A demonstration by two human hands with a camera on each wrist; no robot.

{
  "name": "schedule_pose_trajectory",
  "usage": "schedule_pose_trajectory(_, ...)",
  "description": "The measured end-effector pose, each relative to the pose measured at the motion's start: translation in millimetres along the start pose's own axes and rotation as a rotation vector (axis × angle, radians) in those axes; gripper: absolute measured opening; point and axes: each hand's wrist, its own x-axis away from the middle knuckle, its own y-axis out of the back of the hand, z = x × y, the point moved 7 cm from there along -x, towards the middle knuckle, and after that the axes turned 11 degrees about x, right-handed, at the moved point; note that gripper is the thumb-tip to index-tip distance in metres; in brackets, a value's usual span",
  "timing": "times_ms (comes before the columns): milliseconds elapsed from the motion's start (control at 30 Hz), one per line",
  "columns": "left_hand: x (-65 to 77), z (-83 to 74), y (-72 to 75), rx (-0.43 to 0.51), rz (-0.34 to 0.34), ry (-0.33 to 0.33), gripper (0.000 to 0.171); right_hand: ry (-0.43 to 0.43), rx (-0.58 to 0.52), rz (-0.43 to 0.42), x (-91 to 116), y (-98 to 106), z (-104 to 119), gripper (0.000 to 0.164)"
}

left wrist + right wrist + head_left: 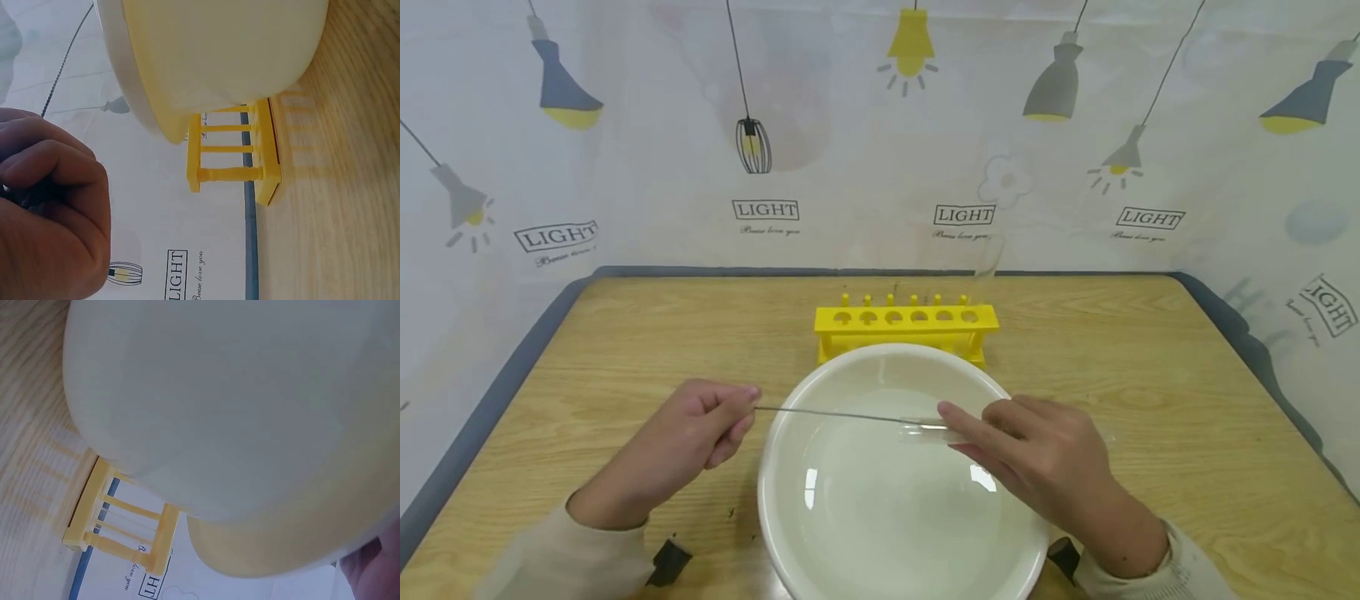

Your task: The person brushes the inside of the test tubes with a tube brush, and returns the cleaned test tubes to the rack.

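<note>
My left hand [700, 425] grips the end of a thin twisted wire [835, 413], which looks like the handle of a test tube brush. The wire runs across the white basin [891, 350] into the mouth of a clear test tube [917, 433]. Over the basin's right side, my right hand [1045, 450] holds that tube almost level, thumb and fingers round it. Those fingers hide most of the tube and the far end of the wire. In the left wrist view the wire [65, 59] rises from the curled left hand [56, 206].
Right behind the basin stands a yellow test tube rack [906, 327] with round holes and a row of pegs. Both sleeves have a dark wrist strap, left [668, 562] and right [1063, 557]. A lamp-printed cloth [865, 167] hangs beyond the wooden table [662, 333].
</note>
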Motion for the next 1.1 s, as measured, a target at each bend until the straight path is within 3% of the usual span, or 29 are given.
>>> schedule_pose_trajectory(267,-0.5,2.6,-4.9,0.0,-0.005,0.044,0.054,-0.001,0.012,0.002,0.8,0.9,-0.4,0.031)
schedule_pose_trajectory(633,0.6,0.6,-9.3,-0.008,-0.003,-0.006,0.051,-0.008,0.023,0.018,1.4,0.1,-2.5,0.032)
schedule_pose_trajectory(1100,-0.3,3.1,-9.7,-0.024,-0.011,0.019,0.052,-0.002,0.016,0.038,5.5,-7.4,0.2,0.032)
